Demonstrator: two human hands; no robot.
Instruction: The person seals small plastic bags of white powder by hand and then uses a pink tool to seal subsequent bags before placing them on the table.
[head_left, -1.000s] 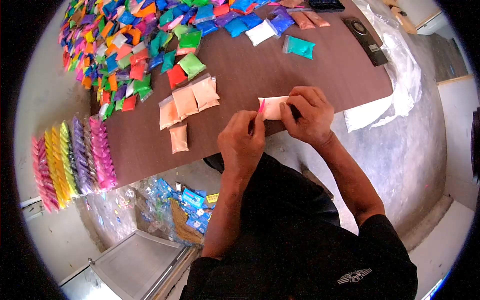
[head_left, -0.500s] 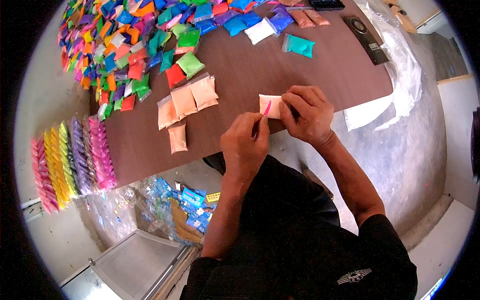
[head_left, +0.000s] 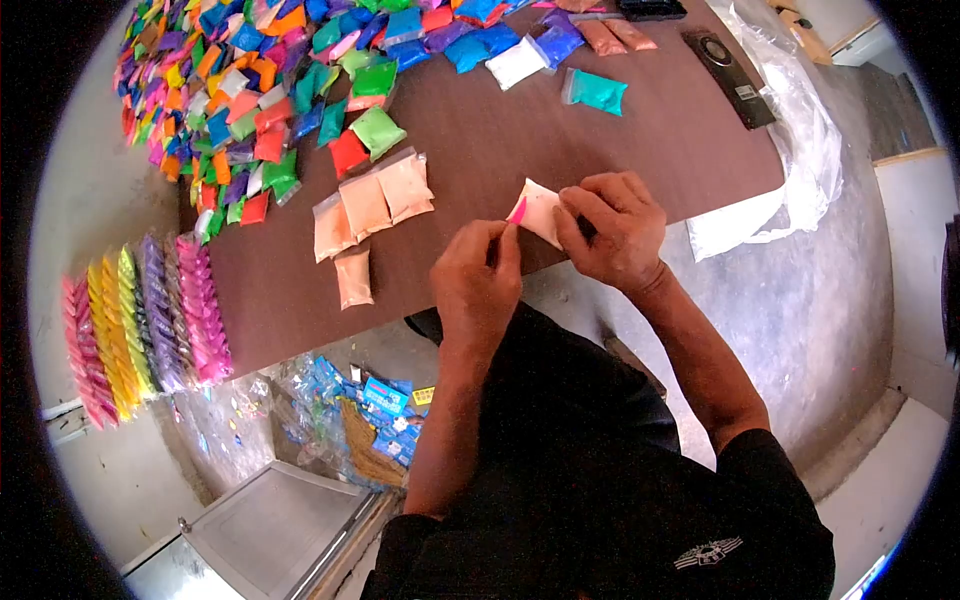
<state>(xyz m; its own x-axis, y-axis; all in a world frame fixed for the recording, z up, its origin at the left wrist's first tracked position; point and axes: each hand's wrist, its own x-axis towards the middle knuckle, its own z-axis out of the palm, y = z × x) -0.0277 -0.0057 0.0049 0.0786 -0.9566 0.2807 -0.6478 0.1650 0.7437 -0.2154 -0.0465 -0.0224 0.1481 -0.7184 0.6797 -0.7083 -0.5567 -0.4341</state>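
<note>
Close to the table's front edge, my right hand [head_left: 615,228] pinches the right side of a peach-coloured packet [head_left: 541,211], which is tilted. My left hand [head_left: 478,262] has its fingers closed on a small bright pink tool [head_left: 518,210], slim and pointed, whose tip lies against the packet's left side. The tool's lower end is hidden in my fingers. To the left lie several more peach packets [head_left: 366,205], partly overlapping, with a single peach packet [head_left: 353,277] just below them.
A large heap of colourful packets [head_left: 230,90] covers the far left of the brown table [head_left: 480,140]. Bundles of twisted coloured strips [head_left: 150,320] stand at the left edge. A teal packet [head_left: 597,91] and a black box [head_left: 730,78] lie toward the back right, by white plastic sheeting [head_left: 800,130].
The peach packet has turned from nearly level to a slant. My left hand with the pink tool has shifted slightly left, and the tool now lies at the packet's left edge.
</note>
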